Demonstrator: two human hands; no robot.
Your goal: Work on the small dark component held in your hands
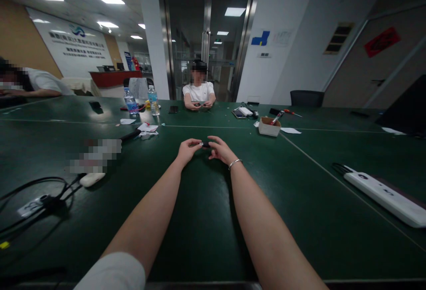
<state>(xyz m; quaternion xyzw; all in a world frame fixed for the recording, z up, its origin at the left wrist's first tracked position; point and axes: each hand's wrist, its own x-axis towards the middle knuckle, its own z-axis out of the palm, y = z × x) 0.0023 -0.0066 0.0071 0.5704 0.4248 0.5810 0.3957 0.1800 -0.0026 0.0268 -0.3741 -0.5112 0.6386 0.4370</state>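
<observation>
Both arms reach forward over the green table (204,219). Between my hands is a small black object with a silvery end (205,144), too small to name for certain; it looks like a USB stick. My left hand (189,151) pinches its silvery left end between thumb and fingertips. On the other side, my right hand (222,150) holds the black right end with thumb and finger, its other fingers curled loosely. A silver bracelet (235,163) circles my right wrist. The fingertips cover part of the small object.
Across the table sits a person (199,91) in white. Two water bottles (131,103) and scraps of paper (148,127) lie ahead left. A small box (269,127) stands ahead right. Cables (49,201) lie left, and a long white device (386,194) lies right.
</observation>
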